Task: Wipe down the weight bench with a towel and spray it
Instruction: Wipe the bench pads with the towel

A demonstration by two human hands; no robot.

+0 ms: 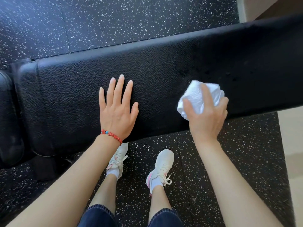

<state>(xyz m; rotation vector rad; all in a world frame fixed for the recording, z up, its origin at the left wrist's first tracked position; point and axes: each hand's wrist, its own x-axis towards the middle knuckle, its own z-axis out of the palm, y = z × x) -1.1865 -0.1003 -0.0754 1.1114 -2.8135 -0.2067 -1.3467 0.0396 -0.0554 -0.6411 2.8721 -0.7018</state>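
A long black padded weight bench (155,66) runs across the view from lower left to upper right. My left hand (117,108) lies flat on its middle, fingers spread, with a red bead bracelet at the wrist. My right hand (207,115) grips a crumpled white towel (196,94) and presses it on the pad near the front edge, to the right of my left hand. Small wet spots (229,74) show on the pad beyond the towel. No spray bottle is in view.
Black rubber floor with white speckles (114,22) lies on both sides of the bench. My two feet in white sneakers (162,166) stand close to the bench's near edge. A second black pad (8,115) adjoins the bench at the left. Pale floor (293,145) shows at the right edge.
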